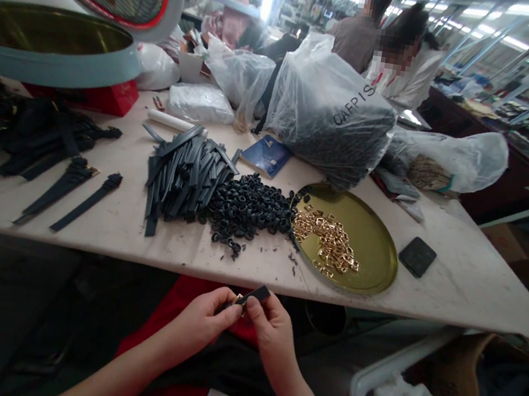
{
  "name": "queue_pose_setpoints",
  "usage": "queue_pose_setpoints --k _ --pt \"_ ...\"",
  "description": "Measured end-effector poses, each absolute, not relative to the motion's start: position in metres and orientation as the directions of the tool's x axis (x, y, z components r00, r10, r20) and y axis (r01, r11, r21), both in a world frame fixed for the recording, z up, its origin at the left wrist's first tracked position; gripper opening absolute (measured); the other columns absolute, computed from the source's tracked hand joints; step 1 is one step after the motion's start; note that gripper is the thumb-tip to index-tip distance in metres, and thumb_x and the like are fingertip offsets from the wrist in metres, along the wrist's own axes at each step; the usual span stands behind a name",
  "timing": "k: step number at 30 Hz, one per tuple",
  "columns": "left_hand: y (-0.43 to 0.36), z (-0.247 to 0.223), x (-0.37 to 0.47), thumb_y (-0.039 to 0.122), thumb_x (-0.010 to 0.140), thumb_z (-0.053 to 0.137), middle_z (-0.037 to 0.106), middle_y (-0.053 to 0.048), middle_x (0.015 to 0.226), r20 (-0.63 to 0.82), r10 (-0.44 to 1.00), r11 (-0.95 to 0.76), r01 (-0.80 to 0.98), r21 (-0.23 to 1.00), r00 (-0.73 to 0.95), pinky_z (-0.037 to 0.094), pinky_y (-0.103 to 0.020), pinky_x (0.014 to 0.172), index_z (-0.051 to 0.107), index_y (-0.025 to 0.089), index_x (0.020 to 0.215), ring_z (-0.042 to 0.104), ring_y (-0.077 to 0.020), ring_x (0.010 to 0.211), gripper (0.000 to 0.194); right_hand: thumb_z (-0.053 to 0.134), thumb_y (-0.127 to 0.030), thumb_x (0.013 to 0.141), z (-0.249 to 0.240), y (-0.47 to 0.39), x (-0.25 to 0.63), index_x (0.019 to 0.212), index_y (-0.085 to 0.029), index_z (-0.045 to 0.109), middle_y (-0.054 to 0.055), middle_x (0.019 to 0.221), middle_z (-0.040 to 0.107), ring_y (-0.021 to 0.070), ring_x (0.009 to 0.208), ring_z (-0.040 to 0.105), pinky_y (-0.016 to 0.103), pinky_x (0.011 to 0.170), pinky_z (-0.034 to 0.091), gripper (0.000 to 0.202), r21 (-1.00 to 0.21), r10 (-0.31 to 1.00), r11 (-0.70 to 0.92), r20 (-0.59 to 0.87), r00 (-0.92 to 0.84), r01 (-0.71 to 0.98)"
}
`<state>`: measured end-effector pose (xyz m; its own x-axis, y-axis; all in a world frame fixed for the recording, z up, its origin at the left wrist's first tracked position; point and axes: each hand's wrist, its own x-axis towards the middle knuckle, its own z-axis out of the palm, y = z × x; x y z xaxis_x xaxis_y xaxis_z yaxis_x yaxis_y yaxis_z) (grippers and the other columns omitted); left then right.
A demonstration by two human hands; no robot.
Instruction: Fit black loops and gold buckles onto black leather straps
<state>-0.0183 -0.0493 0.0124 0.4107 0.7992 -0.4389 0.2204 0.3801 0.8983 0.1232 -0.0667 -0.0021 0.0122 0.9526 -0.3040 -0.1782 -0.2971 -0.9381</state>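
Over my lap, just in front of the table edge, both hands meet at a short black strap (258, 294) with a small gold buckle (239, 299). My left hand (211, 316) pinches the buckle end. The strap's other part is between the thumb and fingers of my right hand (274, 329). On the table lie a pile of flat black strips (187, 175), a heap of small black loops (249, 210) and a golden round tray (377, 254) bearing gold buckles (335, 242). Two finished-looking black straps (86, 202) lie at the left.
A dark pile of straps (17, 126) and a round blue-rimmed tin (53, 65) occupy the left. Behind are a blue booklet (266, 154) and plastic bags (330, 108). A black phone-like object (418, 256) lies right of the tray. People sit beyond the table.
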Motion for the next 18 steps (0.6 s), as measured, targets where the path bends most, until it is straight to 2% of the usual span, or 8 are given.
queue_pose_setpoints --k 6,8,10,12,13,15,18 --pt "-0.046 0.013 -0.012 0.046 0.074 0.051 0.053 0.004 0.06 -0.502 0.754 0.482 0.163 0.861 0.424 0.029 -0.017 0.041 0.05 0.015 0.07 0.04 -0.0054 0.042 0.031 0.055 -0.045 0.076 -0.006 -0.063 0.125 0.071 -0.018 0.051 -0.004 0.057 0.048 0.0088 0.049 0.042 0.021 0.048 0.035 0.028 -0.826 0.879 -0.468 -0.473 -0.067 -0.314" --pt "-0.046 0.011 -0.009 0.045 0.075 0.049 0.051 0.004 0.058 -0.515 0.762 0.483 0.187 0.856 0.392 0.029 -0.018 0.041 0.048 0.015 0.068 0.039 -0.0057 0.041 0.03 0.054 -0.042 0.077 -0.006 -0.063 0.126 0.068 -0.018 0.05 -0.003 0.058 0.048 0.0098 0.051 0.042 0.022 0.05 0.034 0.026 -0.908 0.917 -0.389 -0.397 0.026 -0.159" --pt "-0.047 0.01 -0.007 0.043 0.075 0.048 0.047 0.006 0.053 -0.508 0.788 0.448 0.241 0.861 0.349 0.028 -0.018 0.041 0.047 0.016 0.065 0.038 -0.0067 0.041 0.028 0.055 -0.036 0.077 -0.005 -0.065 0.129 0.065 -0.019 0.052 -0.001 0.062 0.05 0.0122 0.058 0.045 0.024 0.056 0.036 0.022 -0.97 0.975 -0.216 -0.208 0.075 0.113" --pt "-0.047 0.011 -0.006 0.041 0.076 0.048 0.044 0.007 0.05 -0.481 0.814 0.395 0.296 0.87 0.326 0.028 -0.019 0.041 0.045 0.017 0.063 0.038 -0.0077 0.042 0.027 0.058 -0.03 0.075 -0.002 -0.066 0.133 0.062 -0.02 0.054 0.0 0.066 0.052 0.0138 0.064 0.047 0.026 0.06 0.036 0.017 -0.949 0.997 -0.077 -0.072 0.028 0.307" --pt "-0.047 0.012 -0.007 0.041 0.076 0.048 0.043 0.007 0.049 -0.478 0.814 0.385 0.311 0.869 0.329 0.027 -0.019 0.041 0.045 0.018 0.063 0.038 -0.0078 0.043 0.026 0.059 -0.028 0.074 -0.001 -0.065 0.135 0.063 -0.02 0.054 0.0 0.066 0.052 0.0139 0.064 0.047 0.026 0.06 0.036 0.014 -0.938 0.998 -0.064 -0.066 0.006 0.339" --pt "-0.046 0.014 -0.008 0.042 0.076 0.048 0.044 0.008 0.051 -0.507 0.779 0.407 0.318 0.856 0.368 0.026 -0.018 0.039 0.044 0.018 0.064 0.036 -0.007 0.041 0.027 0.06 -0.028 0.073 0.001 -0.062 0.138 0.066 -0.02 0.053 -0.001 0.064 0.052 0.0129 0.06 0.046 0.025 0.057 0.036 0.012 -0.942 0.987 -0.148 -0.158 -0.009 0.301" --pt "-0.041 0.014 -0.012 0.046 0.074 0.052 0.046 0.008 0.052 -0.529 0.735 0.424 0.32 0.847 0.425 0.025 -0.017 0.039 0.043 0.018 0.064 0.035 -0.0062 0.041 0.031 0.06 -0.031 0.072 -0.001 -0.055 0.139 0.069 -0.019 0.05 -0.004 0.059 0.05 0.0109 0.054 0.044 0.022 0.052 0.035 0.016 -0.934 0.939 -0.33 -0.34 -0.053 0.136"
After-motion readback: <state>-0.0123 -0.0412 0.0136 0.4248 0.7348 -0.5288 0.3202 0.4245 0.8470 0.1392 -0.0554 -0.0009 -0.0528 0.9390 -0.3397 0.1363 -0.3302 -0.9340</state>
